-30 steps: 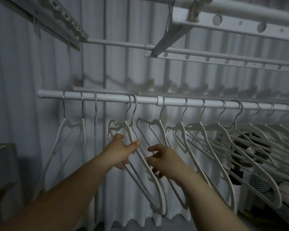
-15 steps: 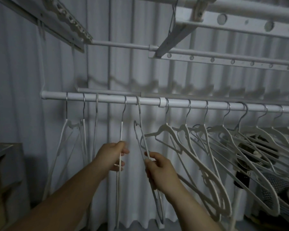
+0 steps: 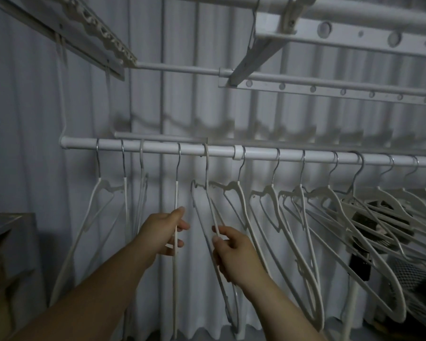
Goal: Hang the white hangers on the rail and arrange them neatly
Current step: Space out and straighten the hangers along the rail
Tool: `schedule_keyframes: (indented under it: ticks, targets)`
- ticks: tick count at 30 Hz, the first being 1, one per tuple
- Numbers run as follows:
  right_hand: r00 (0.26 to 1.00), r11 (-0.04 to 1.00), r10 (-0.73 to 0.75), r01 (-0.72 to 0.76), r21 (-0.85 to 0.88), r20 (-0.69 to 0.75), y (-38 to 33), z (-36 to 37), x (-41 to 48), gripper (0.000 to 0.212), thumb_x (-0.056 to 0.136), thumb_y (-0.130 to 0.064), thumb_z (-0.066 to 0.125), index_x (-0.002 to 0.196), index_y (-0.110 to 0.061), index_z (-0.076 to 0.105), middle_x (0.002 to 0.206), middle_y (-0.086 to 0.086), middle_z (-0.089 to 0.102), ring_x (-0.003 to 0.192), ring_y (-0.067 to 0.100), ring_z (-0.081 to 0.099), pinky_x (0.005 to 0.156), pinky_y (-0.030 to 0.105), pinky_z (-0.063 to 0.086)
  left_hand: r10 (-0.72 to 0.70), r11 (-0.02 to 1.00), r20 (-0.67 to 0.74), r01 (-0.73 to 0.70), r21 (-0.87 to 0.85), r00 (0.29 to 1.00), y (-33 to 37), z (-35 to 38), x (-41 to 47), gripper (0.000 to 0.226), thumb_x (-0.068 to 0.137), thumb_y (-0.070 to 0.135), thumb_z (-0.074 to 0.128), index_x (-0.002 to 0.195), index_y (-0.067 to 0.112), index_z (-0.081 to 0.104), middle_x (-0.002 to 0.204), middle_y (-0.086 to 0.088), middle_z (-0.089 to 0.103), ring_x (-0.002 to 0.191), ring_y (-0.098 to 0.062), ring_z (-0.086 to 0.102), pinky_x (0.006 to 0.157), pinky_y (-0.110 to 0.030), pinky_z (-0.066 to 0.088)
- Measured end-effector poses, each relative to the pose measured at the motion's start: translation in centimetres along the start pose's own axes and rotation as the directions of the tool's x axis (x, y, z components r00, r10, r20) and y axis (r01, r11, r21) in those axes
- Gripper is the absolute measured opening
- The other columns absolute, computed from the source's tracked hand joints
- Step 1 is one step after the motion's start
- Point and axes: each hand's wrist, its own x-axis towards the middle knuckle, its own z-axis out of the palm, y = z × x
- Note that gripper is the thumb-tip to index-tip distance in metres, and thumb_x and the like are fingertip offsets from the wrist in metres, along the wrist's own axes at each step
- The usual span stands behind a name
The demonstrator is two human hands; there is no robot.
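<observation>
Since the earliest frame, the two hangers in hand had turned from broadside to nearly edge-on, and their hooks had drawn apart along the rail (image 3: 158, 147). The left hand (image 3: 162, 232) gripped the first hanger (image 3: 175, 207) by its body, fingers and thumb curled round it, so that it hung straight down from its hook. The right hand (image 3: 234, 254) pinched one arm of the second hanger (image 3: 213, 212) between thumb and fingers, just beside the first. Every hanger in view was already hooked on the rail, and none was seen lying elsewhere, so the hanging step appeared finished as far as the view reached; the arranging remained. Three hangers at the left end (image 3: 101, 193) hung at uneven gaps, while the long row to the right (image 3: 330, 200) was splayed at mixed angles, with arms overlapping and probably tangled toward the far right. Open rail lay between the left group and the first hanger, giving room to slide either way; the end cap (image 3: 64, 141) was near and bounded that travel. The neighbouring hanger (image 3: 241, 205) hung just beside the right hand and would likely be brushed by any swing. The upper rack (image 3: 330, 88) sat well above the hooks.
</observation>
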Motion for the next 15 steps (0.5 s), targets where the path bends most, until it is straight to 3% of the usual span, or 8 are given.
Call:
schedule_keyframes:
  ticks: [5,8,11,15]
  targets:
    - [1.000,1.000,0.000,0.000,-0.010,0.005,-0.05,0.02,0.05,0.016,0.096,-0.014,0.041,0.093,-0.028,0.049,0.054,-0.002,0.045,0.028,-0.003,0.042,0.035,0.008,0.030,0.003,1.000,-0.012,-0.003,-0.001,1.000,0.10,0.02,-0.12,0.037,0.092,0.038,0.046,0.069,0.013,0.062,0.079,-0.004,0.056,0.051,-0.017,0.053,0.041,-0.019,0.044]
    - [1.000,1.000,0.010,-0.010,-0.018,0.002,-0.13,-0.01,0.05,0.022,0.096,-0.016,0.042,0.086,-0.034,0.047,0.053,-0.002,0.046,0.028,-0.002,0.042,0.035,0.010,0.031,0.010,1.000,-0.016,-0.010,0.005,1.000,0.11,-0.08,-0.20,0.031,0.092,0.039,0.046,0.075,0.018,0.061,0.079,0.000,0.057,0.051,-0.016,0.053,0.036,-0.012,0.041]
    - [1.000,1.000,0.009,-0.009,-0.016,0.002,-0.30,-0.02,-0.04,0.020,0.096,-0.014,0.041,0.087,-0.031,0.046,0.054,-0.001,0.046,0.027,-0.001,0.042,0.034,0.010,0.030,0.012,1.000,-0.013,-0.012,-0.008,1.000,0.06,-0.10,-0.15,0.032,0.092,0.038,0.046,0.072,0.018,0.061,0.078,0.000,0.056,0.048,-0.016,0.053,0.043,-0.018,0.042]
    - [1.000,1.000,0.014,-0.014,-0.004,0.008,-0.38,0.00,-0.24,0.017,0.096,-0.013,0.040,0.090,-0.027,0.048,0.054,0.001,0.044,0.026,0.000,0.040,0.033,0.011,0.030,0.010,1.000,-0.018,-0.010,0.000,1.000,-0.03,-0.02,-0.27,0.032,0.093,0.035,0.045,0.071,0.017,0.060,0.078,-0.001,0.054,0.043,-0.014,0.053,0.039,-0.016,0.043]
